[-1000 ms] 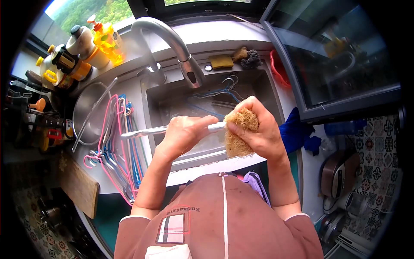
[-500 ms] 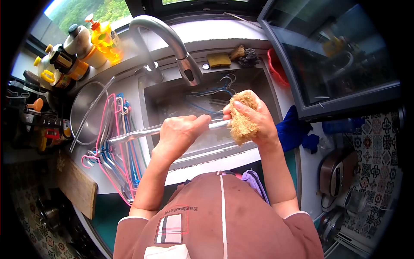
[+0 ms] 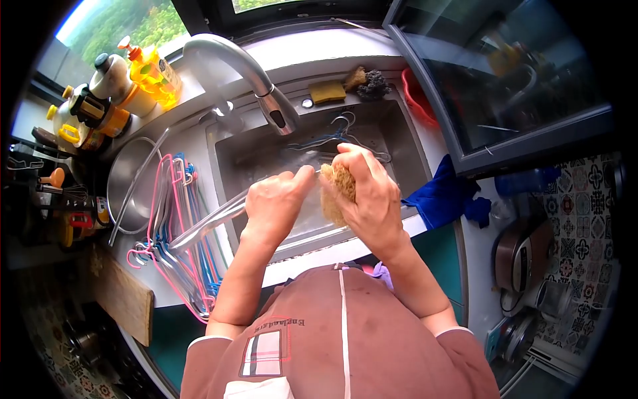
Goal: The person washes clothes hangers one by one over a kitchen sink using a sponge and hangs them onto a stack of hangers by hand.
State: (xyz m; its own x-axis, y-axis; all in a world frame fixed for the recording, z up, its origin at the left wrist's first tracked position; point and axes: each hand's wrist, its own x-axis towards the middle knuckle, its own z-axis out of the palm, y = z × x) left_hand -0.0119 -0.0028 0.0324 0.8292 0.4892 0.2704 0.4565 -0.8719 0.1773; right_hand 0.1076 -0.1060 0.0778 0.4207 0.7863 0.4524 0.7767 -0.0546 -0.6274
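Note:
My left hand (image 3: 276, 203) is closed around a shiny silver clothes hanger (image 3: 211, 223), whose bars run out to the left over the counter. In my right hand (image 3: 369, 193) is a tan, fibrous loofah scrubber (image 3: 336, 193), pressed up against the hanger's right end, which is mostly hidden by the hand and the scrubber. Both hands are over the near part of the steel sink (image 3: 405, 149). Deeper in the sink lie a few wire and blue hangers (image 3: 340, 137). Left of the sink, pink, blue and silver hangers (image 3: 189, 253) are heaped together.
A tap (image 3: 264, 86) arches over the sink. Behind it lie a yellow sponge (image 3: 327, 92) and a dark scouring pad (image 3: 373, 86). A steel bowl (image 3: 129, 199) and bottles (image 3: 154, 74) stand left; a blue cloth (image 3: 438, 199) and an open window pane (image 3: 505, 86) are right.
My right hand and the scrubber have moved left, closer to my left hand, and the right hand has turned over. The left hand still grips the hanger. The view has shifted slightly.

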